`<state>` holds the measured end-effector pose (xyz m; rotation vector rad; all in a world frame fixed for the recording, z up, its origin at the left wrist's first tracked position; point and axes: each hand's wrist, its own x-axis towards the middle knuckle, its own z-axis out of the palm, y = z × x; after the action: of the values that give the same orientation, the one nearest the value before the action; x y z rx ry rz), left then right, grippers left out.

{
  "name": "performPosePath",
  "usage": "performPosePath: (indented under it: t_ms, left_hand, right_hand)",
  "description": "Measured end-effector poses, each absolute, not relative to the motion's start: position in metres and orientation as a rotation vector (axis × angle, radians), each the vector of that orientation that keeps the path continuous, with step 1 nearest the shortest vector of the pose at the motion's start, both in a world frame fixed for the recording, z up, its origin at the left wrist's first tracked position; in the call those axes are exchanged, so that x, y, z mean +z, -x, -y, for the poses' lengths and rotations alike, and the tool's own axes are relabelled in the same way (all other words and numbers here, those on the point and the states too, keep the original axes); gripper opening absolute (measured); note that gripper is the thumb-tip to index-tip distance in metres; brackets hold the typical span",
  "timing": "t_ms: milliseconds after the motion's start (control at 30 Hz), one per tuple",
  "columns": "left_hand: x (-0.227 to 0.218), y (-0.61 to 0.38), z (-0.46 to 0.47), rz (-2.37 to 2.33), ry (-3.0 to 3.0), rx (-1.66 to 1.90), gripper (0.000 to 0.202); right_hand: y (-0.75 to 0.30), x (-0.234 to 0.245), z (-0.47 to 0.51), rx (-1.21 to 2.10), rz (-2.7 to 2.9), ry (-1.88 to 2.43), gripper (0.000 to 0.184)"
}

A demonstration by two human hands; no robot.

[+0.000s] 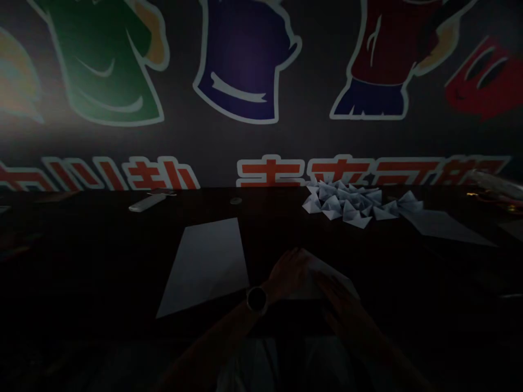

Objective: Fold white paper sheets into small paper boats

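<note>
My left hand (288,275), with a black round-faced watch (257,300) on its wrist, rests on a pale sheet of paper (333,277) on the dark table (102,245). My right hand (339,305) lies on the near part of that sheet, and the dim light hides its fingers' exact grip. To the left of my hands lies a flat rectangular paper sheet (204,267). Farther off, a heap of small folded paper pieces (343,204) sits beyond my hands, with another flat sheet (443,226) to its right.
A white oblong object (147,202) and a small round disc (236,201) lie near the table's far edge. Colourful cartoon figures and red characters cover the wall (245,136) behind. Some shiny items (494,190) sit at the far right.
</note>
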<state>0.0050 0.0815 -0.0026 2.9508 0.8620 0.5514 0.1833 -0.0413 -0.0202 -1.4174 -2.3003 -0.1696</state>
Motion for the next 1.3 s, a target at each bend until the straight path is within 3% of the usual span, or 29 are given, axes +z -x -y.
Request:
performPosePath:
  t_ms: [367,567,800,1067,1233,1300]
  left_hand:
    - [-0.008,-0.015,-0.083,-0.811,-2.99,0.469,0.031]
    - [-0.005,-0.012,-0.082,-0.808,-3.01,0.45,0.033]
    - [0.004,-0.012,-0.078,-0.852,-2.988,0.468,0.041]
    - [0.004,-0.016,-0.078,-0.833,-3.056,0.399,0.028]
    - [0.004,-0.015,-0.077,-0.898,-3.067,0.374,0.034]
    - [0.005,-0.016,-0.077,-0.899,-3.039,0.365,0.034]
  right_hand:
    - [-0.184,-0.027,0.046,-0.137,2.316,1.361,0.079]
    - [-0.19,-0.016,0.029,-0.07,2.279,1.357,0.062]
    - [-0.188,-0.003,-0.022,-0.234,2.227,1.475,0.048]
    - [-0.218,-0.017,0.018,-0.38,2.203,1.47,0.049]
    - [-0.245,-0.022,0.053,-0.503,2.215,1.465,0.054]
    - [-0.251,-0.018,0.059,-0.499,2.196,1.531,0.048]
